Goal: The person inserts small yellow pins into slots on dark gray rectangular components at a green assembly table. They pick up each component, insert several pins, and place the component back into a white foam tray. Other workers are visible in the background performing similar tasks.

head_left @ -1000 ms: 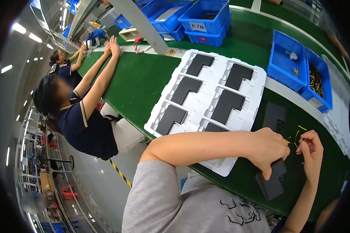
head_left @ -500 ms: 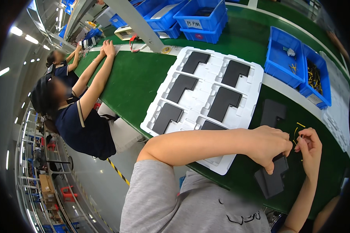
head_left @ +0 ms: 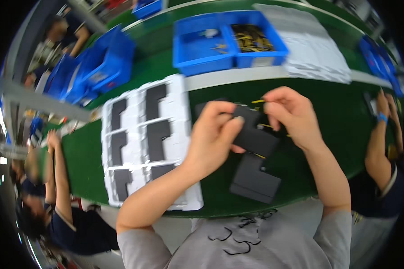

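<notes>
My left hand (head_left: 213, 134) grips a flat black L-shaped block (head_left: 260, 140) by its left end, thumb on top, tilted above the table. Close on its right is my right hand (head_left: 294, 114), fingers curled together; whatever they may hold is too small to make out. Thin yellow strips (head_left: 257, 101) show by those fingertips. Below the held piece lies a second black L-shaped block (head_left: 256, 179), and another short yellow strip (head_left: 257, 155) shows between the two. A further dark block (head_left: 206, 106) is partly hidden behind my left hand.
To the left, a white moulded tray (head_left: 138, 134) carries several black blocks in its pockets. Beyond the green table (head_left: 345, 107) front stand blue bins (head_left: 202, 67), one with many yellow strips (head_left: 251, 38). Stacked white trays (head_left: 316, 49) lie at far right. Other people sit on both sides.
My view has swung right, bringing another person into sight there. The left hand has raised the upper block off the lower one; the right hand has come closer to it.
</notes>
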A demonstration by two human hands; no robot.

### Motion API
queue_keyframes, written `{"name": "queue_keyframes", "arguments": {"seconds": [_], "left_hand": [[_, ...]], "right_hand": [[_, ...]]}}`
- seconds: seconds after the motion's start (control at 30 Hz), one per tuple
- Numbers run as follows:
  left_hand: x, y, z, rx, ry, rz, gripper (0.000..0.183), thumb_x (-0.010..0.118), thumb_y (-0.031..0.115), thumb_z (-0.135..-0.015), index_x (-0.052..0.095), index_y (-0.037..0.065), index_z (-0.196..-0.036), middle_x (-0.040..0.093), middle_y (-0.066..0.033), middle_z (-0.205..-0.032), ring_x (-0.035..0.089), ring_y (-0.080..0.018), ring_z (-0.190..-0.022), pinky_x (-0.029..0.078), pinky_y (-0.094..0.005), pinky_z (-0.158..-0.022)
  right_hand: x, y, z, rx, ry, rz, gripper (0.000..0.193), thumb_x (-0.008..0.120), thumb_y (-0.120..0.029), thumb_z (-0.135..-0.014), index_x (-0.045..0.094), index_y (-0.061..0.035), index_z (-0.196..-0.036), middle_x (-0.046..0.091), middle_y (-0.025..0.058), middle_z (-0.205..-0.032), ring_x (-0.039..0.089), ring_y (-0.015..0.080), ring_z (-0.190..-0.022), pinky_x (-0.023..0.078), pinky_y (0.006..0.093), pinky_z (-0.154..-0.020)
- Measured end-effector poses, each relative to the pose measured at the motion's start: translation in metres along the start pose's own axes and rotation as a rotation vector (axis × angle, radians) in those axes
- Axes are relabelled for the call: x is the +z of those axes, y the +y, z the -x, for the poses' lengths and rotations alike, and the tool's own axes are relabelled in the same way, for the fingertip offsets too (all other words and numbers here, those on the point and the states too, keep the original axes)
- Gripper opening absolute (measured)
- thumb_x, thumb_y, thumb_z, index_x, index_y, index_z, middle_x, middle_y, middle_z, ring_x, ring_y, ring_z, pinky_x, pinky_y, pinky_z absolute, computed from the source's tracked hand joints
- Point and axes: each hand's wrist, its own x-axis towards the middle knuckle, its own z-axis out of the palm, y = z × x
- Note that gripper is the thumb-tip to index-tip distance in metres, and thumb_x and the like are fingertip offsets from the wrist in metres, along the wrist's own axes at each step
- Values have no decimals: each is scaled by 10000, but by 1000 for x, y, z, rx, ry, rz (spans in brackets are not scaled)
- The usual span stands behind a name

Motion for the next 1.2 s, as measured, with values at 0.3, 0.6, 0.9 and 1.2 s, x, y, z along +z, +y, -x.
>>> {"name": "queue_keyframes", "arguments": {"seconds": [0.3,0.6,0.9,1.2], "left_hand": [[10,-5,4,154,18,-282,187,573,70,-944,484,-11,-1087,692,-99,-898,646,-95,-744,553,-228,-585],[10,-10,4,167,20,-275,195,588,66,-935,489,-9,-1085,696,-85,-876,634,-76,-721,553,-226,-580],[10,-9,4,176,-20,-215,190,565,59,-946,476,-16,-1096,688,-107,-920,647,-99,-748,555,-230,-578],[9,-6,-1,146,-36,-204,203,519,45,-960,436,-18,-1134,658,-140,-954,659,-153,-765,556,-249,-566]], "right_hand": [[15,-8,11,-181,16,194,84,664,-38,-848,692,-4,-919,559,18,-796,533,71,-695,436,226,-619],[16,-8,12,-172,45,274,84,681,-38,-828,698,-5,-903,578,38,-804,536,92,-674,434,238,-608],[13,-11,9,8,-45,155,105,657,-85,-868,650,15,-900,613,33,-734,543,76,-598,447,213,-552],[11,-1,5,10,-98,90,154,629,-181,-915,625,-32,-875,579,-14,-695,518,42,-556,415,188,-497]]}}
